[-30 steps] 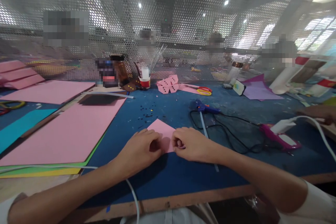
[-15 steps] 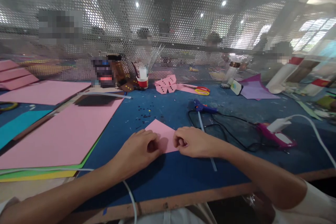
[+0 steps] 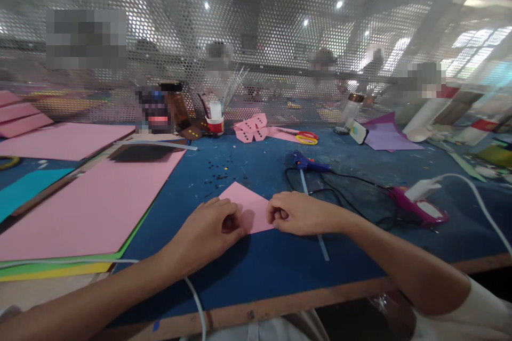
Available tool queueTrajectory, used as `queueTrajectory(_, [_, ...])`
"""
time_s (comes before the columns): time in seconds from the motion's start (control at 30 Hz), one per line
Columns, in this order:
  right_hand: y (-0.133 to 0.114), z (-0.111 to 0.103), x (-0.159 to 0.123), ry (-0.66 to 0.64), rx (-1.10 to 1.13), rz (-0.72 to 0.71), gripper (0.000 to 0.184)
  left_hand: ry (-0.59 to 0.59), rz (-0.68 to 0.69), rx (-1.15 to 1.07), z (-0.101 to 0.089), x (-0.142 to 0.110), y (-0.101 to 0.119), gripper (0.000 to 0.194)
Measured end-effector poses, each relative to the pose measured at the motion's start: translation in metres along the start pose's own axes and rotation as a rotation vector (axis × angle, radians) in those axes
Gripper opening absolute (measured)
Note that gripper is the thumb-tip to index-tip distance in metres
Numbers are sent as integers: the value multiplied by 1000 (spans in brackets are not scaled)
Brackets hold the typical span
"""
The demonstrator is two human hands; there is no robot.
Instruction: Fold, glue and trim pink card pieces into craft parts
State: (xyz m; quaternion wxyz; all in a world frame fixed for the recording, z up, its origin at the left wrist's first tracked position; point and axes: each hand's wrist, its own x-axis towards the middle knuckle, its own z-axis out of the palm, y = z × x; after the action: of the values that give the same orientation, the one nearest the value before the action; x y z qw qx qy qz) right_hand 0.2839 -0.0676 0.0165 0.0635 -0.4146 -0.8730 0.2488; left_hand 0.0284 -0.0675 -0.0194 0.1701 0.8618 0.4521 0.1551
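Note:
A small piece of pink paper (image 3: 251,203), its far corner pointing away from me, lies on the blue tabletop between my hands. The near edge looks straight, like a fold. My left hand (image 3: 216,226) is closed on the left part of the paper, fingers curled and thumb at the near edge. On the right corner, my right hand (image 3: 298,214) grips with curled fingers, its fingertips partly hidden. Just beyond the right hand rests a blue glue gun (image 3: 310,162), with a pale glue stick (image 3: 323,248) passing beneath the wrist.
Large pink sheets (image 3: 92,208) over green and yellow ones lie at left. Scissors (image 3: 307,138), a dotted pink paper shape (image 3: 251,129) and a cup of brushes (image 3: 215,125) stand along the mesh screen (image 3: 272,21). A magenta power strip (image 3: 430,213) with cords lies right.
My right hand has shifted very slightly to the right along the paper's edge. The left hand keeps its place, and the view has turned a little.

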Motion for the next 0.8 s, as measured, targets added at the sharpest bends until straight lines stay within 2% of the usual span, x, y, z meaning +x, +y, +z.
queueTrajectory(0.37, [2, 2, 1, -9, -15, -20, 22, 2, -2, 12, 0, 0, -1, 17])
queueTrajectory(0.8, [4, -10, -3, -73, -37, 12, 27, 5, 7, 0, 1, 1, -4, 19])
